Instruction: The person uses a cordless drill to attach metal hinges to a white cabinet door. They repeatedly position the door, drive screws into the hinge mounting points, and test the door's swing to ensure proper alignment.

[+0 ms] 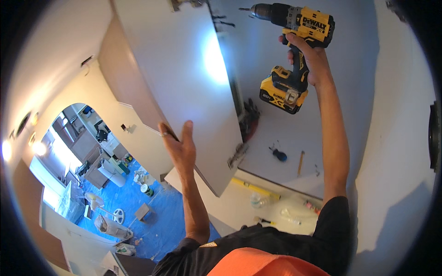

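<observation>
My left hand (pixel 181 152) grips the edge of a white cabinet door (pixel 170 69), with the thumb on its pale face and the fingers round the edge. A metal hinge (pixel 237 155) shows near the door's lower right corner, and another hinge (pixel 184 3) at its top. In my right hand (pixel 314 57) is a yellow and black cordless drill (pixel 301 20), held by its handle. A bit (pixel 244 9) sticks out of its chuck, pointing left and apart from the door. A screwdriver (pixel 278 154) and a pencil (pixel 301 163) lie on the white surface below the drill.
Below that surface, a yellow level (pixel 255 187), a clear plastic bottle (pixel 258 200) and other small items lie on a pale ledge. A white wall (pixel 391 138) stands close on the right. At lower left, blue sheeting (pixel 165 207) covers the floor, with a fan (pixel 94 200) and buckets.
</observation>
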The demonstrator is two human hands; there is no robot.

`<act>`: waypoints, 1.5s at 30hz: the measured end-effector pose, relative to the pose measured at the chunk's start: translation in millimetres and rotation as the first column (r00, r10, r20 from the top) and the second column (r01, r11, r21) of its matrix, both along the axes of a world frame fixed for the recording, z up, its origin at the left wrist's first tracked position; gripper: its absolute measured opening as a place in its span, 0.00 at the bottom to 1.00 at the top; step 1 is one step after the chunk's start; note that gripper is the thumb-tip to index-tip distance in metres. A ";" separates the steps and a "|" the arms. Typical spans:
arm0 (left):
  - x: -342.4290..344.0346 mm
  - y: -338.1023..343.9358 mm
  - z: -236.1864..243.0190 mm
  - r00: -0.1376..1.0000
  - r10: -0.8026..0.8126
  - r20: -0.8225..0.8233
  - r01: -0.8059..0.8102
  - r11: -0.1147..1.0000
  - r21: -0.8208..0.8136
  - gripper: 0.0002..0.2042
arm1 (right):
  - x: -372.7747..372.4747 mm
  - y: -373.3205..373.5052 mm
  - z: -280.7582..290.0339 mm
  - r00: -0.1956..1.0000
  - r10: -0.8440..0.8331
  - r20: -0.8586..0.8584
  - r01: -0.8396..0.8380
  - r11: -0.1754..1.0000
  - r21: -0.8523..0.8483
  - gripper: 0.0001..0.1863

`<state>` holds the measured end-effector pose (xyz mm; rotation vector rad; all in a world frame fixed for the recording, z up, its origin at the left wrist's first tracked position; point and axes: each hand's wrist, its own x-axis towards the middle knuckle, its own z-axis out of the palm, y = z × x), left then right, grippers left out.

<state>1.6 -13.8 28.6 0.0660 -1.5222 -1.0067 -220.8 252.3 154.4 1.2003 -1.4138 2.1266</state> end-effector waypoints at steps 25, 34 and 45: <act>-5.7 -17.6 -3.0 0.953 0.288 0.095 -0.277 0.954 -0.116 0.40 | -77.7 91.1 -284.9 0.717 -0.690 0.098 0.683 0.724 0.100 0.21; -4.0 -13.4 -2.3 0.985 0.166 0.048 -0.163 0.986 -0.045 0.28 | -104.8 103.2 -305.3 0.565 -0.821 0.073 0.803 0.569 0.179 0.25; 3.6 2.2 -5.2 1.000 -0.006 0.010 0.006 1.000 0.012 0.17 | 41.5 8.2 -101.2 0.377 -0.856 -0.353 0.757 0.504 -0.416 0.11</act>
